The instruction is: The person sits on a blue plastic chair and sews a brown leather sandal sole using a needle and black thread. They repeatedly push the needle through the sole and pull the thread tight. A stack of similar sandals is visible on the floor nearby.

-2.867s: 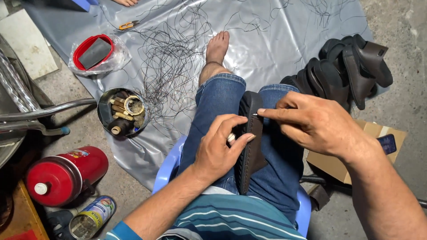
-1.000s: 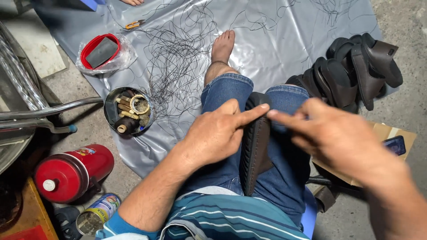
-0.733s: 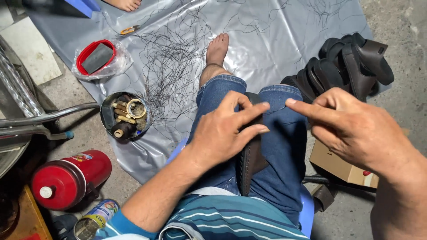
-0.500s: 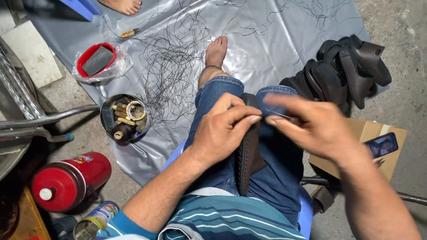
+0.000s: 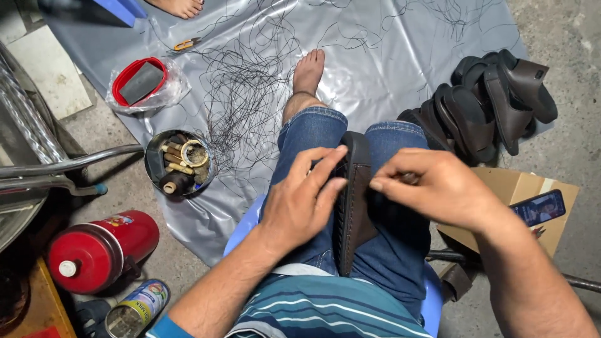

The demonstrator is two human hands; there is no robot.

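The grey plastic sheet (image 5: 400,69) lies beyond both hands, catching the loose black thread (image 5: 244,94). A pile of dark sandals (image 5: 494,106) sits beyond the right hand (image 5: 438,188), within reach. The dark sandal sole (image 5: 354,200) stands on edge between the knees, which brace it. The left hand (image 5: 307,200) presses spread fingers against its side; the right hand pinches something small at its edge. A tin of spools (image 5: 178,164) rests left of the left hand.
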